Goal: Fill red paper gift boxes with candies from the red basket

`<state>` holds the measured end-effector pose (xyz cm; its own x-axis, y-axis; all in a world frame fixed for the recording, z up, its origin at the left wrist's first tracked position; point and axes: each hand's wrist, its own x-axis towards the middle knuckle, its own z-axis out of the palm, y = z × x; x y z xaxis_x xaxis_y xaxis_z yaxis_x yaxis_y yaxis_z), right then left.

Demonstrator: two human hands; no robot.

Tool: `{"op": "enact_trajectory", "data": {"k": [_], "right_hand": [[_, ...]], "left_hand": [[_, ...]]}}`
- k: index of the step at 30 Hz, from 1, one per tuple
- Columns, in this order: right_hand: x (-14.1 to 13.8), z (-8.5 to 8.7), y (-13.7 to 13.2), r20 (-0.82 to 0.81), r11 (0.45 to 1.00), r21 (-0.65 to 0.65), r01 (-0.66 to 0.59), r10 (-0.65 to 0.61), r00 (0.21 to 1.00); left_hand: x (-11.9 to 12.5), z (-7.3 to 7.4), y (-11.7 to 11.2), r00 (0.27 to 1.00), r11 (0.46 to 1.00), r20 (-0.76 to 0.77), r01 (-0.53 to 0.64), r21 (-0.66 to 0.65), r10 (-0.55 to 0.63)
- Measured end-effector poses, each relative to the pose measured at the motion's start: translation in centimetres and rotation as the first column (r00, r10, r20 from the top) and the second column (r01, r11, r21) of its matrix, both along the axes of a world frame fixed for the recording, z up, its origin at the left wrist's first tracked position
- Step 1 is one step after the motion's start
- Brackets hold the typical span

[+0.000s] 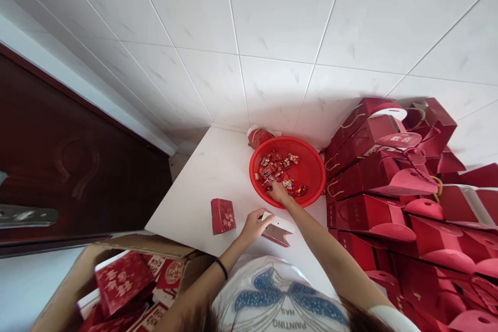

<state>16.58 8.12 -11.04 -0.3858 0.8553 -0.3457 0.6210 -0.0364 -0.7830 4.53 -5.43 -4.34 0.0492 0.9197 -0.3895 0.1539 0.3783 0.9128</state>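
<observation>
Red basket [310,168] stands within reach, right hand [277,192] among packets [276,165], grip unclear; left hand [254,225] grips a box [277,234], seemingly steadying it, near the table's [190,187] front edge.

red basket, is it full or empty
Partly filled: the basket holds small packets, mostly toward its left and near side, while bare red shows at its right. The right hand is in among them.

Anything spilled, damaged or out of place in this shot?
Nothing looks spilled or damaged; the visible wrapped candies lie inside the red plastic basket. Only the red boxes in the cardboard carton look untidy, tilted at mixed angles.
</observation>
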Motion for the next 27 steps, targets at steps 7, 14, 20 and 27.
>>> {"op": "enact_trajectory", "data": {"k": [7, 14, 20, 27], "right_hand": [[1.9, 1.8, 0.2, -0.318, 0.919, -0.356, 0.171, -0.291, 0.902], [5.1, 4.3, 1.9, -0.489, 0.778, -0.585, 0.227, -0.562, 0.667], [5.6, 4.7, 3.2, -0.516, 0.738, -0.627, 0.249, -0.633, 0.577], [5.3, 3.1, 5.8, -0.447, 0.745, -0.541, 0.392, -0.649, 0.616]], "left_hand": [[0.0, 0.1, 0.2, 1.000, 1.000, 0.006, 0.016, 0.006, -0.016], [0.1, 0.4, 0.3, 1.000, 1.000, -0.006, 0.027, 0.015, -0.027], [0.1, 0.7, 0.4, 1.000, 0.999, 0.002, 0.027, -0.020, -0.027], [0.1, 1.4, 0.3, 0.998, 0.999, -0.034, 0.045, 0.013, -0.045]]}}
